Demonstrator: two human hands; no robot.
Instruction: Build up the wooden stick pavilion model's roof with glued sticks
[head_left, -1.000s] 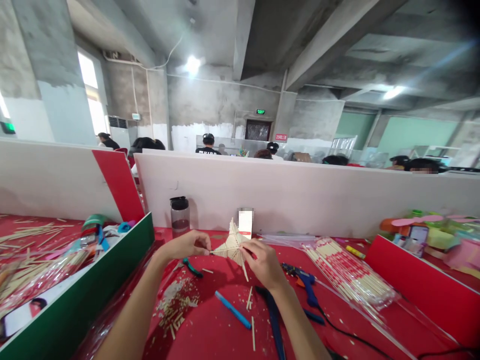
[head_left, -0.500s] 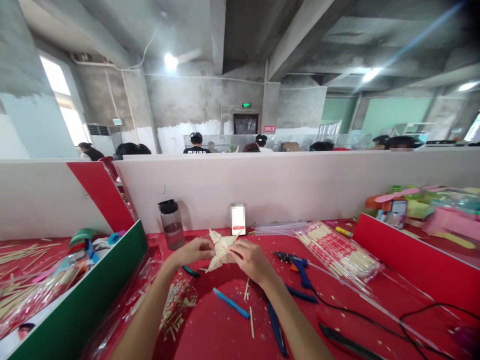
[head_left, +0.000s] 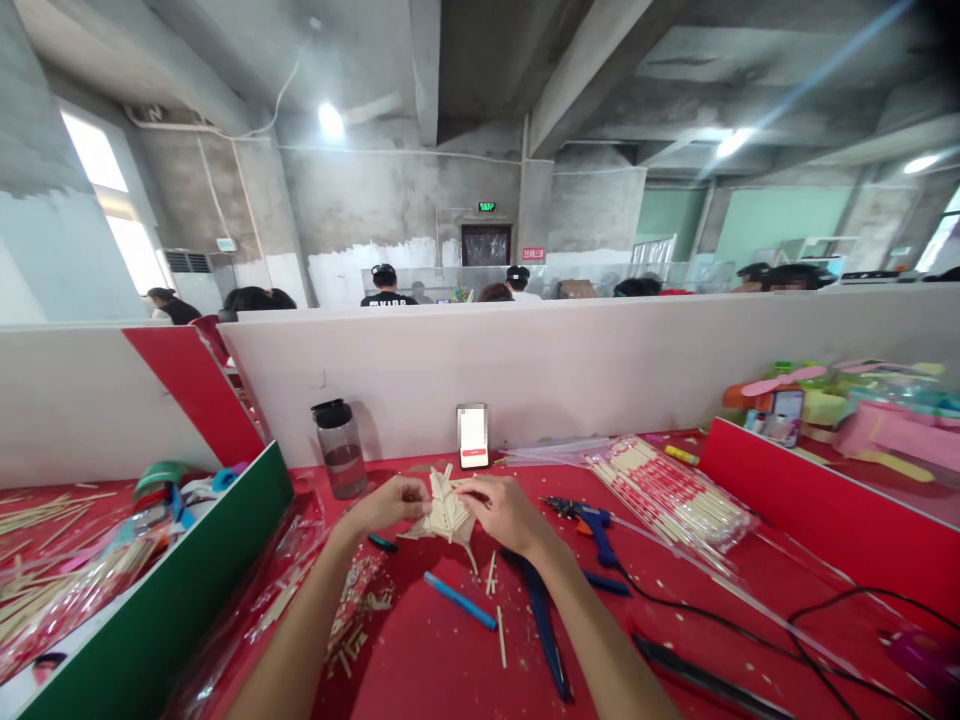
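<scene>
A star-shaped piece built of thin wooden sticks [head_left: 448, 512] is held between my two hands above the red tabletop. My left hand [head_left: 396, 502] pinches its left side, thumb and fingers closed. On its upper right, my right hand [head_left: 501, 508] grips an edge with bent fingers. Below the star lie a blue pen [head_left: 460, 600] and a few loose sticks [head_left: 502, 637]. Blue-handled pliers [head_left: 547, 630] rest beside my right forearm, partly hidden by it. A blue glue gun [head_left: 589, 522] sits to the right of my right hand.
Behind the star, a phone [head_left: 473, 440] leans on the white partition [head_left: 585, 370], with a water bottle [head_left: 340, 450] to the left. Bagged sticks [head_left: 675, 495] lie at right. Green [head_left: 187, 580] and red [head_left: 825, 510] dividers flank the table; a black cord [head_left: 697, 612] crosses the right.
The star has been turned and tilted between my hands, so its points now face other ways. Both hands stay near the same place. The view has shifted slightly.
</scene>
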